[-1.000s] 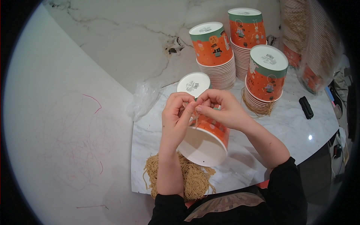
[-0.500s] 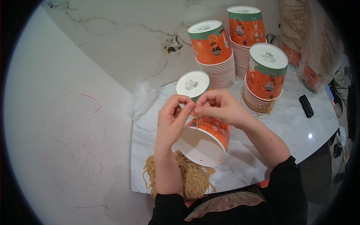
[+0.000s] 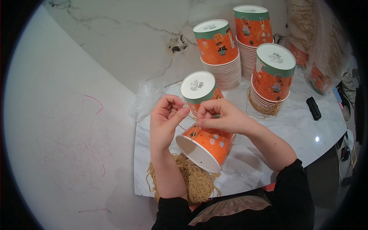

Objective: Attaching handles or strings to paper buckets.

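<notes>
An orange paper bucket [image 3: 216, 144] lies tilted on its side beneath my hands, its white open mouth facing down and left. A small dark hole shows near its rim. Thin tan cord [image 3: 194, 133] hangs at the bucket's upper side. My left hand [image 3: 165, 122] pinches a strand of it between thumb and forefinger. My right hand [image 3: 220, 117] pinches the cord just above the bucket, its wrist close to the bucket's side. Under my left forearm rests a tangled pile of tan cords [image 3: 197, 182]. Directly behind my hands, another bucket [image 3: 198, 86] stands upside down.
Upside-down stacks of orange buckets [image 3: 216, 48] stand at the back; the right stack [image 3: 273, 82] has tan cords round its lower rims. A crumpled plastic bag [image 3: 147, 100] sits at the table's left edge. A black object [image 3: 313, 108] lies right. Bagged buckets [image 3: 320, 42] stand far right.
My hands have drawn apart, the left going leftward with a strand stretching between them. The bucket has shifted slightly and turned, showing more of its outer side.
</notes>
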Action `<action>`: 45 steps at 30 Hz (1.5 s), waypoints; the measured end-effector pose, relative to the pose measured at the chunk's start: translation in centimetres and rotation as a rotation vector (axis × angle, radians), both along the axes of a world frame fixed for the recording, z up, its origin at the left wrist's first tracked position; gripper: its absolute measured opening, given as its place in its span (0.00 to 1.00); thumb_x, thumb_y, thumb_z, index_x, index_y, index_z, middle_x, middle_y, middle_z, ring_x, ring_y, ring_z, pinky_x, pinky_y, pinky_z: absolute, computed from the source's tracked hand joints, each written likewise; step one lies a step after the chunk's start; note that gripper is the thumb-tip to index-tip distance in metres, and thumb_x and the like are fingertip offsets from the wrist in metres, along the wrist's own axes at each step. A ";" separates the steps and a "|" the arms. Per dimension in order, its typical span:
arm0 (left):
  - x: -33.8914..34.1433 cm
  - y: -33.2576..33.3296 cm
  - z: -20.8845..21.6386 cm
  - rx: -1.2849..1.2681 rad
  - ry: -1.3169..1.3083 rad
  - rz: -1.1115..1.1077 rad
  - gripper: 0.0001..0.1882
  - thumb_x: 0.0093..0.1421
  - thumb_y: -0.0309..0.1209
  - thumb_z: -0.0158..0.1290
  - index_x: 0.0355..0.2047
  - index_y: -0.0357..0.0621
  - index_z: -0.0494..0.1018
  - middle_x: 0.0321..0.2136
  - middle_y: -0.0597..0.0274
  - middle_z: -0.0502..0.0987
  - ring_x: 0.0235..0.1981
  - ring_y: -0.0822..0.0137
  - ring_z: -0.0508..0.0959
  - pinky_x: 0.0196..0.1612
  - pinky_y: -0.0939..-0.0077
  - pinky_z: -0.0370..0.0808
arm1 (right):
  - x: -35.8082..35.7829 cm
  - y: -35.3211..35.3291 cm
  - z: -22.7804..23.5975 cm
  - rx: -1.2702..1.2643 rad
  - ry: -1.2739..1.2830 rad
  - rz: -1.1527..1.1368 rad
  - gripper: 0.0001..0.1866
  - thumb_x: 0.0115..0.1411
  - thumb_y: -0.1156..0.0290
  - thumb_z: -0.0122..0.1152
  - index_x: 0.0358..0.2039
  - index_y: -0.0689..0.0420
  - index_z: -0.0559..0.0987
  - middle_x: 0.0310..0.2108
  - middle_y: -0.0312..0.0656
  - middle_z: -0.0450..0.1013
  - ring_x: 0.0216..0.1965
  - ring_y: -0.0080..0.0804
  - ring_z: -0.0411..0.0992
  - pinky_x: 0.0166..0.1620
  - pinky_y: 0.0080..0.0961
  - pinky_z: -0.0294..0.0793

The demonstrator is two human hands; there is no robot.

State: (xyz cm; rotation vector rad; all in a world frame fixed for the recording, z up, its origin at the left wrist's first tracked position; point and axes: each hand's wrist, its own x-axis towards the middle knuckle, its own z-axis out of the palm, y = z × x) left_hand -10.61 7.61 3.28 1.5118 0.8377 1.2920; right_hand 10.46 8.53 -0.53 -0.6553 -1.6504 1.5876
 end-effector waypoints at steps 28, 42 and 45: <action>0.3 -0.7 0.5 0.275 -0.198 0.000 0.14 0.60 0.17 0.59 0.33 0.46 0.64 0.28 0.67 0.69 0.25 0.77 0.64 0.30 0.84 0.64 | -2.2 -2.6 -0.4 0.449 -0.178 -0.048 0.06 0.57 0.73 0.66 0.32 0.63 0.82 0.15 0.36 0.65 0.17 0.23 0.65 0.24 0.24 0.63; 1.4 -1.7 0.6 0.343 -0.106 0.051 0.14 0.55 0.14 0.64 0.32 0.40 0.69 0.28 0.65 0.75 0.26 0.80 0.72 0.30 0.85 0.73 | -1.4 -4.2 1.9 0.574 -0.209 -0.126 0.31 0.54 0.53 0.73 0.50 0.61 0.73 0.43 0.49 0.70 0.46 0.38 0.72 0.46 0.35 0.73; 1.7 -2.2 1.1 0.354 -0.109 0.111 0.15 0.52 0.14 0.66 0.31 0.41 0.70 0.28 0.66 0.76 0.26 0.81 0.71 0.28 0.87 0.69 | -2.0 -6.5 1.2 1.015 -0.511 -0.352 0.36 0.52 0.51 0.74 0.52 0.62 0.71 0.42 0.47 0.69 0.44 0.40 0.71 0.47 0.37 0.72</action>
